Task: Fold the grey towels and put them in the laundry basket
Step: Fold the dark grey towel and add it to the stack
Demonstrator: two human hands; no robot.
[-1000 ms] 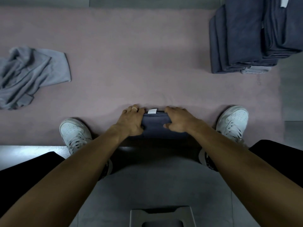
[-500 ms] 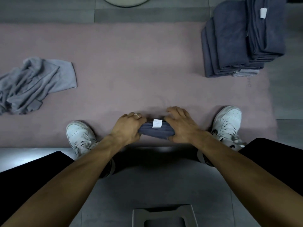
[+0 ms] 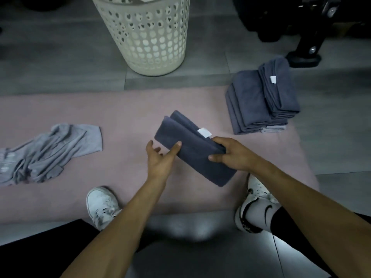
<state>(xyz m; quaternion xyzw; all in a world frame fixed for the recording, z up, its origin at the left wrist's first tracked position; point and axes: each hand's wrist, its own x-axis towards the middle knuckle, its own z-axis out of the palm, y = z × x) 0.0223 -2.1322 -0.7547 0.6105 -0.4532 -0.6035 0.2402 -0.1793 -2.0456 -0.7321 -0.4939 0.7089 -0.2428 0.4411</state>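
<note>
- Lying far left on the pink mat (image 3: 128, 109) is a crumpled light-grey towel (image 3: 50, 151), bunched up and unfolded, well apart from both hands.
- Standing beyond the mat's far edge on the grey tiled floor (image 3: 60, 67) is the white laundry basket (image 3: 146, 35), upright, its wall punched through with holes.
- Planting on the mat's near edge is a white left shoe (image 3: 101, 205).
- Reaching in palm-up is the left hand (image 3: 160, 157), fingers spread and relaxed, its thumb touching the near long edge of the folded towel; it is not gripping anything.
- Hanging above the middle of the mat is the dark grey folded towel (image 3: 190, 149), slanting from upper left to lower right, a white tag (image 3: 204, 132) showing on its far edge.
- Clamping that towel is the right hand (image 3: 230, 153), fingers curling over the top by the tag and thumb pressing on the near face.
- Resting at the mat's right near corner is the right shoe (image 3: 255, 209), white with black markings.
- Sitting on the mat's far right corner is a stack of folded dark grey towels (image 3: 261, 101), well apart from the held one.
</note>
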